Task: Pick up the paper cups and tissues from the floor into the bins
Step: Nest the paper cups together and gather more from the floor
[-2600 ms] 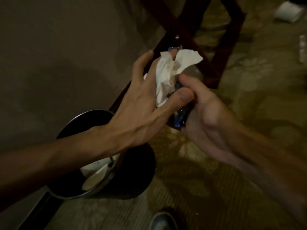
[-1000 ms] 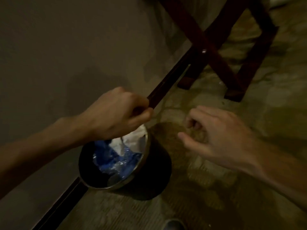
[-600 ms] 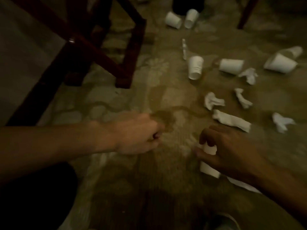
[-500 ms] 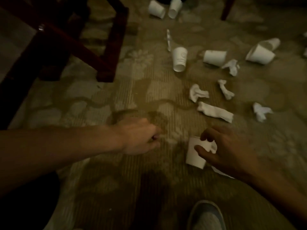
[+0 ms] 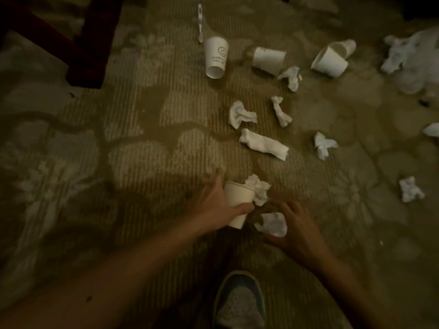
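Observation:
My left hand (image 5: 217,210) grips a white paper cup (image 5: 237,200) low over the carpet, with a crumpled tissue (image 5: 259,188) sticking out of its mouth. Right beside it, my right hand (image 5: 297,231) curls its fingers over another crumpled tissue (image 5: 273,224) on the floor. Farther ahead lie three more paper cups (image 5: 216,58) (image 5: 268,60) (image 5: 329,61) on their sides and several white tissues (image 5: 262,144) (image 5: 241,113) (image 5: 281,111) (image 5: 323,144). No bin is in view.
Dark red wooden furniture legs (image 5: 88,43) stand at the upper left. A white plastic utensil (image 5: 200,22) lies near the top. More tissues (image 5: 411,188) and a crumpled white heap (image 5: 413,55) lie at the right. My shoe (image 5: 240,302) is at the bottom centre.
After dropping tissue and a blue wrapper into the bin, I turned to the littered carpet. The cup passed from my right hand to my left; my right hand now grasps a tissue.

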The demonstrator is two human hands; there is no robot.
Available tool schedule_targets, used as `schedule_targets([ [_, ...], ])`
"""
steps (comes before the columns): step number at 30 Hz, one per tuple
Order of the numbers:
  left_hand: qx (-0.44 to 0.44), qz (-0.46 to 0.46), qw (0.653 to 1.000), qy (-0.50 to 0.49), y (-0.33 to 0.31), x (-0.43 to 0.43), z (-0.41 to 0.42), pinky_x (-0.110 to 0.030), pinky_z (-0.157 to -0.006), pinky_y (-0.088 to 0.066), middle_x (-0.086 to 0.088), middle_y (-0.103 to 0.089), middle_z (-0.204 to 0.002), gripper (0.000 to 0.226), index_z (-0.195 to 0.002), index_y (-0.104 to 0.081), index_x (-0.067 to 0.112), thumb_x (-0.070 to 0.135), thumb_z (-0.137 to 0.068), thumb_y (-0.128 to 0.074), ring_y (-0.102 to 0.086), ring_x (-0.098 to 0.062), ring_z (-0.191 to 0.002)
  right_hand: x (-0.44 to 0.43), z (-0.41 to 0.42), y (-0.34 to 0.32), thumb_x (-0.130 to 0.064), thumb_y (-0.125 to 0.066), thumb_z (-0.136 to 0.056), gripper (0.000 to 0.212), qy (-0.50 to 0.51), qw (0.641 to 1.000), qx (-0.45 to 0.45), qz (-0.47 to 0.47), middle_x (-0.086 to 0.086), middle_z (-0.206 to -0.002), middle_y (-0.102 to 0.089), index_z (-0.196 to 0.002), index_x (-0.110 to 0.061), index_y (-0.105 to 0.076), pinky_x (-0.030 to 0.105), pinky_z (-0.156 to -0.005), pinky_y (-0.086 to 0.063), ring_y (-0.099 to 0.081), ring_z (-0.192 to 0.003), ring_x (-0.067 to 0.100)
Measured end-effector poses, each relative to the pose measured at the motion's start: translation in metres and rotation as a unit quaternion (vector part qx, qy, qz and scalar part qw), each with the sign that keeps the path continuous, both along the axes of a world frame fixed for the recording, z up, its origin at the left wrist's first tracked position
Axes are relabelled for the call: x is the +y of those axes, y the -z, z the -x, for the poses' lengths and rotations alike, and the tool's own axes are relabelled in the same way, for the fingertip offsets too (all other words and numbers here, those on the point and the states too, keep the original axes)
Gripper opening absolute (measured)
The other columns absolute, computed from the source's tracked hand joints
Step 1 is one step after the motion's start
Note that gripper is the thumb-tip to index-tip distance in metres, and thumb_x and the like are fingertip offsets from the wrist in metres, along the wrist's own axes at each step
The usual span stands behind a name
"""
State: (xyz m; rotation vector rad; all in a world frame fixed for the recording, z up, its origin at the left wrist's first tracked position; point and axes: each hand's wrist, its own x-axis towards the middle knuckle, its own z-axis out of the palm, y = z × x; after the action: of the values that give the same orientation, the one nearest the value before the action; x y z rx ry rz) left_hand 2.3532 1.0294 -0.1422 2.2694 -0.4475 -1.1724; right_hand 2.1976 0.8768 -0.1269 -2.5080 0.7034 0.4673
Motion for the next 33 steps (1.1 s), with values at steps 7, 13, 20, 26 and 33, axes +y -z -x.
schedule_targets([
  [7,-0.011,0.018,0.998,-0.066,0.013,-0.005,0.011,-0.046,-0.106,-0.041,-0.003,-0.036,-0.153,0.102,-0.154,-0.016,0.030,0.057,-0.075,-0.074,-0.040,-0.028,-0.135,-0.008,0.003,0.019,-0.026,-0.073,-0.086,0.010,0.037,0.994,-0.088,-0.057,-0.007,-0.091,-0.054,-0.091,-0.018,-0.070,0.020,-0.066,-0.038,-0.052,-0.080,0.004],
  [13,0.029,0.085,0.988,-0.128,0.008,0.020,-0.009,-0.043,-0.088,-0.052,0.003,-0.052,-0.130,0.078,-0.140,-0.037,0.032,0.051,-0.075,-0.077,-0.056,-0.020,-0.108,-0.007,-0.024,0.016,-0.042,-0.064,-0.079,0.028,0.056,0.979,-0.198,-0.006,-0.010,-0.114,-0.048,-0.098,-0.022,-0.070,0.018,-0.083,-0.041,-0.042,-0.103,0.001],
  [20,0.036,0.142,0.973,-0.176,0.004,0.019,-0.023,-0.026,-0.064,-0.048,0.020,-0.051,-0.107,0.066,-0.128,-0.041,0.038,0.049,-0.074,-0.076,-0.055,-0.002,-0.092,-0.006,-0.059,0.036,-0.024,-0.072,-0.085,0.027,-0.043,0.985,-0.160,-0.037,0.008,-0.141,-0.053,-0.111,-0.016,-0.070,0.041,-0.105,-0.037,-0.041,-0.134,0.025],
  [26,0.049,0.170,0.963,-0.201,0.002,0.010,-0.029,-0.021,-0.061,-0.045,0.024,-0.050,-0.102,0.057,-0.117,-0.040,0.045,0.051,-0.074,-0.075,-0.055,0.000,-0.089,-0.001,-0.072,0.044,-0.023,-0.069,-0.089,0.024,-0.010,0.980,-0.195,-0.027,-0.002,-0.105,-0.059,-0.110,-0.016,-0.060,0.020,-0.072,-0.041,-0.056,-0.095,0.016],
  [33,0.070,0.192,0.946,-0.251,0.002,0.005,-0.043,-0.016,-0.053,-0.051,0.019,-0.055,-0.106,0.060,-0.127,-0.045,0.037,0.049,-0.076,-0.076,-0.058,-0.003,-0.090,-0.034,-0.113,0.032,-0.016,-0.061,-0.093,0.006,0.075,0.964,-0.256,0.020,-0.002,-0.097,-0.057,-0.097,-0.015,-0.066,0.027,-0.074,-0.041,-0.051,-0.090,0.011],
])
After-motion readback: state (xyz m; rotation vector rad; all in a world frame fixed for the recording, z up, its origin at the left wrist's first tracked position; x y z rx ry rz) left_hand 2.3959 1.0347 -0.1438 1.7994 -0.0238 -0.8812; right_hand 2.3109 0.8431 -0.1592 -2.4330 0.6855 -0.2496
